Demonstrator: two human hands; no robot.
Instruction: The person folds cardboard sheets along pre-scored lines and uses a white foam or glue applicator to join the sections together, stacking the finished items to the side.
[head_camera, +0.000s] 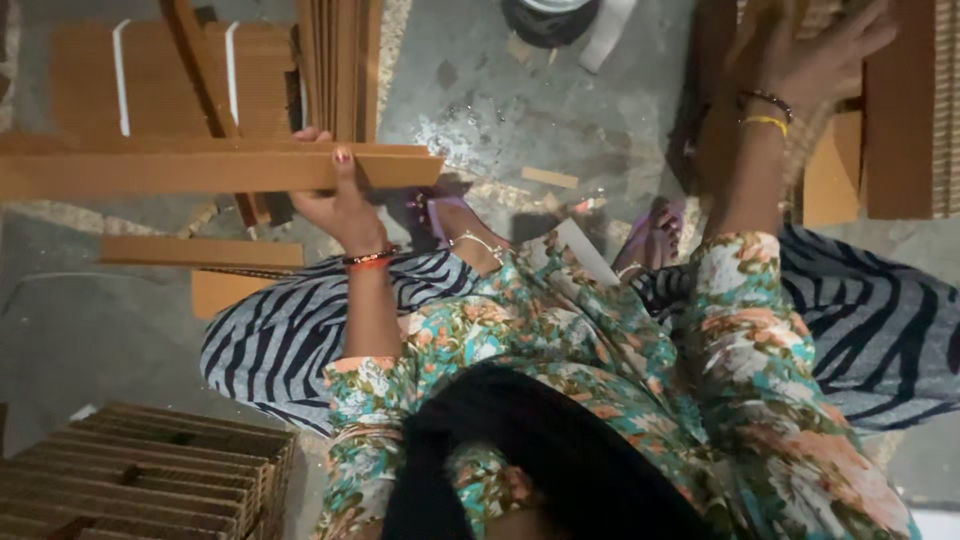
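Concrete floor (560, 110), wet, scrap-strewn. Left hand (335, 205) pinches long strip (200, 168) at one end; it could sag, slip. Right hand (815, 55) spread open on far-right stack (905, 110), holding nothing.

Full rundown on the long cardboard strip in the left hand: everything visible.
The cardboard strip is long, flat, tan-brown, apparently corrugated board, with a lighter top edge. It lies roughly level and runs off the picture's left edge; its right end is cut at a slant. The left hand grips it near that end from below, thumb over its front. It is held above the grey floor, before a banded cardboard stack.
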